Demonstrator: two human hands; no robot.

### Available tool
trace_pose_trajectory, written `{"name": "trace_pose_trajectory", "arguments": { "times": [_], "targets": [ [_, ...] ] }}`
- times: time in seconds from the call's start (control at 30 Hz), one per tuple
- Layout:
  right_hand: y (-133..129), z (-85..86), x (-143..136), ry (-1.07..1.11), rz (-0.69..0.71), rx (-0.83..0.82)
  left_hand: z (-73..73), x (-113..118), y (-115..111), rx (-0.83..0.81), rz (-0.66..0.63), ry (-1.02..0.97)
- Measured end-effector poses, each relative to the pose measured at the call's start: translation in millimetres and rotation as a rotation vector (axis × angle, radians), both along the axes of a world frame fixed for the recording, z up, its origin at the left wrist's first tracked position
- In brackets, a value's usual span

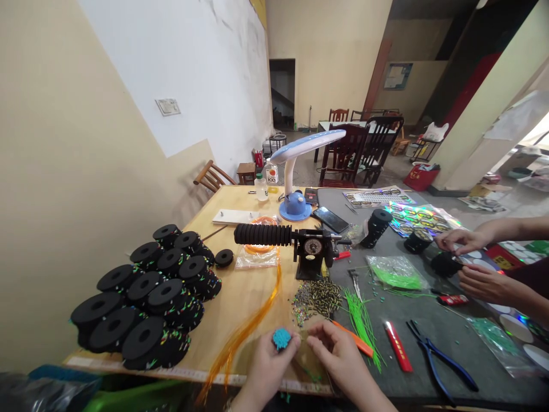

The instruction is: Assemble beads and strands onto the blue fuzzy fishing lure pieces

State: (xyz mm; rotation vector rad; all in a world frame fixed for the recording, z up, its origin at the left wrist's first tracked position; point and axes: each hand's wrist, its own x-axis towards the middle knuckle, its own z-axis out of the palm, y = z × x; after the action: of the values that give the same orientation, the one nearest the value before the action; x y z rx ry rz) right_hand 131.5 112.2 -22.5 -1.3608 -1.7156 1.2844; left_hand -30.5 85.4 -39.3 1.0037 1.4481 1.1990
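Note:
My left hand (271,366) is closed round a small bundle with a bright turquoise top (281,339), near the table's front edge. Just right of it, my right hand (337,355) has thumb and fingertips pinched together; what they hold, if anything, is too small to make out. Beyond the hands lie piles of small metallic beads (323,297). Orange strands (253,329) trail at the left, and green strands (360,320) lie to the right beside an orange-handled tool (352,339). A black winding machine (312,252) carries a row of black foam discs (262,235).
Stacks of black foam spools (143,337) fill the table's left side. A blue lamp (295,206) stands at the back. On the right are a red cutter (398,346), blue-handled pliers (446,360), a bag of green strands (395,273) and another person's hands (480,280) at a black spool.

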Motion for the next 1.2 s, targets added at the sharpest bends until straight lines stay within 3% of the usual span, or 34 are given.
{"name": "trace_pose_trajectory", "arguments": {
  "times": [0.13,0.3,0.47,0.57,0.7,0.9,1.07,1.2],
  "targets": [
    [0.7,-7.5,-3.5,-0.059,0.057,0.059,0.5,0.4,-1.2,-0.005,-0.022,-0.01],
    [-3.3,-17.0,-11.7,-0.071,-0.028,0.147,6.9,1.0,-3.8,0.005,-0.069,0.067],
    [-6.6,-12.9,-9.7,-0.102,0.015,0.128,3.0,-2.1,-4.9,-0.028,-0.039,0.06],
    [-2.8,0.5,11.1,-0.26,0.02,0.154,3.8,-4.4,-4.8,-0.046,0.004,0.038],
    [4.1,12.6,49.8,-0.623,-0.057,0.29,8.9,-5.7,-3.7,-0.065,0.024,0.001],
    [5.3,-3.3,68.2,-0.916,-0.051,0.466,7.0,-4.2,-1.1,-0.041,0.015,0.008],
    [7.1,-3.2,70.4,-0.695,-0.113,0.592,1.8,-3.4,-1.0,-0.036,0.066,0.001],
    [6.8,6.8,70.8,-0.267,-0.227,0.384,-1.6,-1.9,-0.9,-0.021,0.086,0.007]
  ]
}}
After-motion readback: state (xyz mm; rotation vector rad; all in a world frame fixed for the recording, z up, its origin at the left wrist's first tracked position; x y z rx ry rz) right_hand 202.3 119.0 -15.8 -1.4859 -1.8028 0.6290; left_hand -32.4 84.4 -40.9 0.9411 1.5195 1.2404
